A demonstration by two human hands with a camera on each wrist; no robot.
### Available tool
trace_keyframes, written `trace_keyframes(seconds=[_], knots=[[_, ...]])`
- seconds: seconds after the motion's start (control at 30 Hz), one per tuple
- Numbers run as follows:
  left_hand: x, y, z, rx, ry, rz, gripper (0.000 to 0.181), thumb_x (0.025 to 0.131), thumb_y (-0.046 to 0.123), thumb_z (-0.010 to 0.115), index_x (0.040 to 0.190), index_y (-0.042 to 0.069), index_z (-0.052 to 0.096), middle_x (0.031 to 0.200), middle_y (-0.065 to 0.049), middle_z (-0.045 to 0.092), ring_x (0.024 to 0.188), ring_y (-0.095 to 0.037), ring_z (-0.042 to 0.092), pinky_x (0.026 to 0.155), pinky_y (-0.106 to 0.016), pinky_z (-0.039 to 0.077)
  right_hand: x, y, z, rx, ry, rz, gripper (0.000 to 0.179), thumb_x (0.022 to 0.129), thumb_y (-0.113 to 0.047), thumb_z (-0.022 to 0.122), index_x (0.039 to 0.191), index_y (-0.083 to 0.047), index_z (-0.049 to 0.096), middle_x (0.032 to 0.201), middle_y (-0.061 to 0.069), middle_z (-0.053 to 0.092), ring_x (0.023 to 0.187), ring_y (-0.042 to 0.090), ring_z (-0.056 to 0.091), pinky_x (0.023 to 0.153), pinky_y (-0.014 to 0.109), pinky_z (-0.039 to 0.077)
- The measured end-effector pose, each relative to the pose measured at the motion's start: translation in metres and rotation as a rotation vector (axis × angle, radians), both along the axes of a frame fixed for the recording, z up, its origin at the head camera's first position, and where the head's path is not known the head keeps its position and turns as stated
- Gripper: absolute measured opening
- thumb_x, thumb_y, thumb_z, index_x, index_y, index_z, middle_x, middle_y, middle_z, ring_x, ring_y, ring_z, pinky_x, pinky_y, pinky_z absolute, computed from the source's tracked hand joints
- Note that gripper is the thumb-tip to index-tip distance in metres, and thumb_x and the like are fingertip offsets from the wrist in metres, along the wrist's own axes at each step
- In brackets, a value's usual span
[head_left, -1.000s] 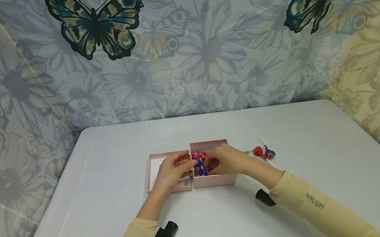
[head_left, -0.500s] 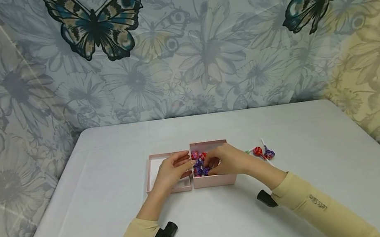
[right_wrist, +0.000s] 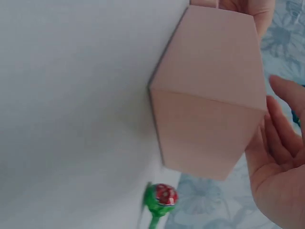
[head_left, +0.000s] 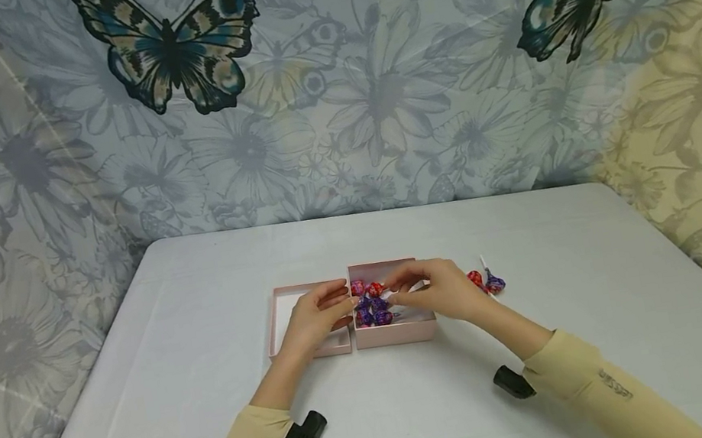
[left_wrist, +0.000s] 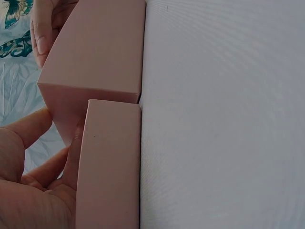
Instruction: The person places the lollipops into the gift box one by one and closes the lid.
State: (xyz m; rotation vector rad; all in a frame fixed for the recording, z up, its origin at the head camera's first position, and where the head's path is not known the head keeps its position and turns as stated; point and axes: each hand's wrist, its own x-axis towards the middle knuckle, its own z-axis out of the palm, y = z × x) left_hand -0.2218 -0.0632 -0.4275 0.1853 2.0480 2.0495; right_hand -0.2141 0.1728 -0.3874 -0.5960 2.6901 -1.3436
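Observation:
A pink box (head_left: 398, 333) stands on the table with several wrapped lollipops (head_left: 371, 306), red and purple, in its left part. My left hand (head_left: 312, 321) rests at the box's left wall, fingers loosely extended; in the left wrist view its thumb meets the upper edge. Over the box's right part is my right hand (head_left: 435, 288), its fingers relaxed and apart, with nothing seen between them. In the right wrist view that hand (right_wrist: 281, 176) is beside the box, fingertips partly hidden by it. The pink lid (head_left: 274, 325) lies left of the box, under my left hand.
Right of the box lie a red lollipop (head_left: 476, 279) and a purple lollipop (head_left: 494, 282). A green-and-red lollipop (right_wrist: 161, 198) shows near the box in the right wrist view. White cloth covers the table (head_left: 384, 415); a butterfly-patterned backdrop (head_left: 388, 104) hangs behind.
My right hand has lifted back from among the lollipops, slightly up and to the right, and its fingers have loosened. My left hand stays in place at the box.

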Motion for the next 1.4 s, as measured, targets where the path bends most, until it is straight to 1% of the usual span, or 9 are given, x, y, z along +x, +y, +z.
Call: trace_keyframes(seconds=[0.1,0.23,0.3,0.4,0.57,0.7,1.0,1.13,1.4], knots=[[0.000,0.000,0.000,-0.005,-0.001,0.002,0.049,0.092,0.008,0.068,0.136,-0.005,0.052,0.131,-0.024,0.057,0.113,-0.034,0.061,0.085,-0.038,0.058,0.003,0.007,-0.004,-0.150,-0.108,-0.053,0.032,0.088,-0.026,0.075,0.112,-0.005,0.070,0.099,0.000,0.070,0.092,0.019,0.063,0.076,0.035,0.057],[-0.001,0.000,-0.002,-0.013,-0.010,0.008,0.050,0.091,0.010,0.070,0.135,-0.004,0.053,0.130,-0.023,0.058,0.111,-0.031,0.063,0.084,-0.037,0.058,0.007,0.018,-0.008,-0.341,-0.265,-0.092,0.044,0.089,-0.025,0.074,0.122,0.002,0.062,0.111,0.008,0.067,0.100,0.021,0.063,0.089,0.041,0.055],[0.000,0.000,-0.002,-0.012,-0.011,0.008,0.050,0.091,0.010,0.070,0.135,-0.004,0.053,0.129,-0.023,0.058,0.110,-0.030,0.063,0.084,-0.037,0.058,0.009,0.025,-0.009,-0.396,-0.314,-0.120,0.049,0.089,-0.025,0.074,0.126,0.004,0.059,0.116,0.011,0.065,0.103,0.020,0.063,0.093,0.039,0.054],[0.000,0.001,-0.001,-0.007,-0.017,0.009,0.049,0.091,0.008,0.070,0.135,-0.004,0.053,0.129,-0.022,0.058,0.110,-0.030,0.063,0.084,-0.037,0.058,0.011,0.037,-0.011,-0.427,-0.339,-0.174,0.051,0.089,-0.025,0.074,0.127,0.005,0.057,0.120,0.015,0.063,0.105,0.019,0.062,0.094,0.036,0.053],[0.000,0.001,-0.001,-0.007,-0.018,0.013,0.048,0.091,0.007,0.069,0.135,-0.003,0.053,0.129,-0.022,0.058,0.112,-0.031,0.062,0.084,-0.037,0.058,0.016,0.063,-0.014,-0.429,-0.346,-0.266,0.054,0.090,-0.025,0.073,0.129,0.007,0.055,0.124,0.018,0.061,0.107,0.024,0.063,0.095,0.034,0.053],[0.000,0.001,0.000,-0.002,-0.016,0.016,0.048,0.091,0.007,0.069,0.134,-0.004,0.054,0.129,-0.023,0.058,0.111,-0.030,0.062,0.084,-0.038,0.058,0.022,0.084,-0.017,-0.402,-0.329,-0.312,0.057,0.090,-0.027,0.073,0.130,0.008,0.053,0.124,0.017,0.062,0.110,0.026,0.062,0.094,0.031,0.053],[0.001,0.001,0.001,0.003,-0.010,0.010,0.048,0.091,0.007,0.069,0.134,-0.005,0.053,0.129,-0.025,0.057,0.110,-0.031,0.062,0.084,-0.040,0.058,0.025,0.126,-0.023,-0.380,-0.274,-0.380,0.056,0.092,-0.027,0.070,0.131,0.009,0.052,0.113,0.005,0.067,0.098,0.011,0.066,0.087,0.024,0.055],[0.001,0.002,0.000,-0.004,-0.011,0.013,0.048,0.091,0.008,0.069,0.135,-0.005,0.053,0.128,-0.024,0.058,0.110,-0.031,0.063,0.084,-0.039,0.058,0.025,0.140,-0.025,-0.326,-0.276,-0.419,0.058,0.092,-0.032,0.070,0.132,0.007,0.052,0.107,-0.004,0.068,0.096,0.006,0.065,0.085,0.021,0.055],[-0.001,0.001,-0.001,-0.007,-0.011,0.007,0.049,0.091,0.008,0.070,0.135,-0.005,0.053,0.129,-0.024,0.058,0.110,-0.032,0.062,0.084,-0.038,0.058,0.022,0.156,-0.030,-0.258,-0.291,-0.398,0.057,0.093,-0.031,0.069,0.133,0.007,0.053,0.103,-0.015,0.067,0.094,-0.001,0.062,0.082,0.017,0.053]])
